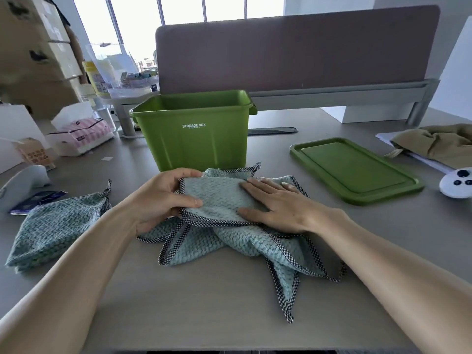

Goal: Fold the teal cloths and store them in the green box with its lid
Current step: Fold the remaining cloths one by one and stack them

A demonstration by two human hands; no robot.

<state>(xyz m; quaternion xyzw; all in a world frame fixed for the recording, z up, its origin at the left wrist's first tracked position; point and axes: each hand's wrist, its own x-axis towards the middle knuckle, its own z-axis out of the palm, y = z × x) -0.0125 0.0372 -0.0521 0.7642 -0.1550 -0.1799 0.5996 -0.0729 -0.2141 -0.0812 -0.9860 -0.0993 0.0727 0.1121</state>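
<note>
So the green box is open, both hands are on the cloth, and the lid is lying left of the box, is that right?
Not quite. The head view shows the lid lying on the table to the right of the green box, not left. The rest holds: the box is open, and the left hand and right hand are both on the cloth.

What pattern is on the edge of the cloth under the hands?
Tiny black-and-white checks trim the edge of the teal cloth, clearest in the head view.
</note>
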